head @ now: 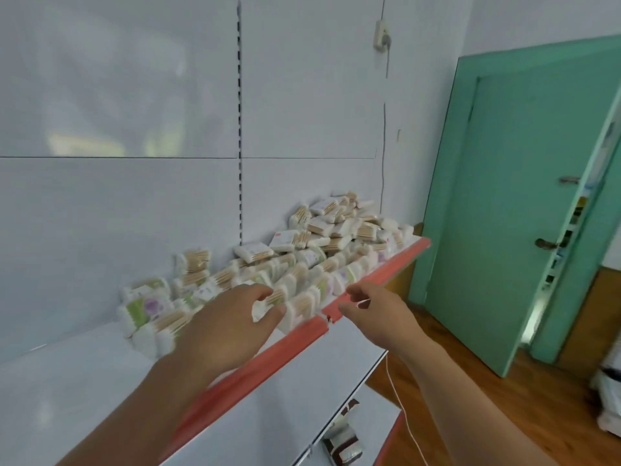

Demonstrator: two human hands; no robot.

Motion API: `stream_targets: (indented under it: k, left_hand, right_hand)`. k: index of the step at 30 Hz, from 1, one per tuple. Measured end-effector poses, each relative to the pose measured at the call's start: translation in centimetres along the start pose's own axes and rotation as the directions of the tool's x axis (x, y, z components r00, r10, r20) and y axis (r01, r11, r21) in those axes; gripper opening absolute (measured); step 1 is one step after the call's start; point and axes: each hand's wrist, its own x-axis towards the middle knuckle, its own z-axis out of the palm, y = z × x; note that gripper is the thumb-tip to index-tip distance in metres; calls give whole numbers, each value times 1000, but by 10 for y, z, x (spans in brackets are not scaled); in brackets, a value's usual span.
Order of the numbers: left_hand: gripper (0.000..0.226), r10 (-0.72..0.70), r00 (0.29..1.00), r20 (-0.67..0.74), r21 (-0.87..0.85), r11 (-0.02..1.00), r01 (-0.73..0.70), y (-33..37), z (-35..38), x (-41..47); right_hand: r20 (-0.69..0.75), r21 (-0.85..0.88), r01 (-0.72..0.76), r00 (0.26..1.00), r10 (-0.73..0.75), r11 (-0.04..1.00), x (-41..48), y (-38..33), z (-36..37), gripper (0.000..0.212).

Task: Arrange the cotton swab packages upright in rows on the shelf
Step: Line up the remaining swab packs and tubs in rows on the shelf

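Fingers (270,317) of the left hand (218,331) curl round one cotton swab package (275,296) in the front row.
It stands on the shelf (67,381) just behind the red edge strip (268,354), upright packages (302,302) beside it and a loose heap (336,227) farther right. The right hand (373,317) hovers just off the strip, its fingers loosely curled, apart from the packages.

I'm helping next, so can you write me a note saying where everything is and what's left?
Left hand pinches a cotton swab package in the front row.
Right hand hovers by the red shelf edge, holding no package.
Done: a few upright rows at the shelf's left.
Left: the loose pile at the right end needs standing in rows.
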Motion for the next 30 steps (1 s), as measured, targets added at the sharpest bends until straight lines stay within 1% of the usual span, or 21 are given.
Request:
stream_targets:
  k: [2, 5, 8, 10, 12, 15, 18, 20, 22, 25, 27, 28, 30]
  left_hand:
    - [52, 17, 1000, -1, 15, 1000, -17, 11, 12, 44]
    - [54, -2, 1000, -2, 32, 999, 2, 25, 24, 108]
    - [52, -20, 1000, -3, 106, 994, 20, 32, 36, 159]
    - [51, -59, 998, 0, 145, 988, 59, 33, 44, 180]
    - [50, -116, 993, 0, 167, 979, 114, 28, 50, 192]
    - [50, -222, 975, -16, 215, 951, 220, 20, 52, 205]
    - [44, -297, 951, -84, 238, 921, 308, 17, 53, 211]
    - [44, -360, 925, -119, 249, 891, 379, 18, 55, 213]
    - [49, -432, 890, -145, 251, 854, 455, 19, 59, 214]
    - [53, -503, 838, -213, 240, 804, 544, 21, 63, 217]
    - [54, -543, 800, -253, 213, 776, 594, 25, 69, 218]
    - [54, -560, 783, -271, 194, 765, 614, 28, 73, 218]
    - [54, -596, 750, -287, 143, 747, 649, 35, 79, 220]
  right_hand:
    - [-9, 2, 5, 1000, -5, 1000, 38, 15, -9, 45]
    - [-1, 0, 15, 1000, -15, 1000, 99, 33, -23, 45]
    - [-4, 22, 46, 999, -46, 999, 152, 47, -29, 44]
    - [0, 55, 73, 997, -74, 996, 183, 50, -27, 44]
    - [23, 50, 117, 993, -119, 992, 211, 50, -18, 43]
    - [97, 25, 220, 970, -221, 975, 251, 40, 1, 47]
    - [156, -78, 398, 911, -383, 914, 288, 24, 21, 53]
    - [221, -103, 492, 859, -462, 865, 307, 14, 32, 53]
    - [303, -110, 563, 804, -511, 819, 322, 7, 40, 57]
    - [403, -191, 660, 728, -555, 726, 338, 4, 50, 63]
    - [393, -203, 707, 692, -606, 677, 347, 8, 57, 60]
    - [383, -183, 726, 674, -632, 663, 351, 10, 59, 58]
    - [367, -92, 733, 654, -662, 674, 358, 17, 60, 54]
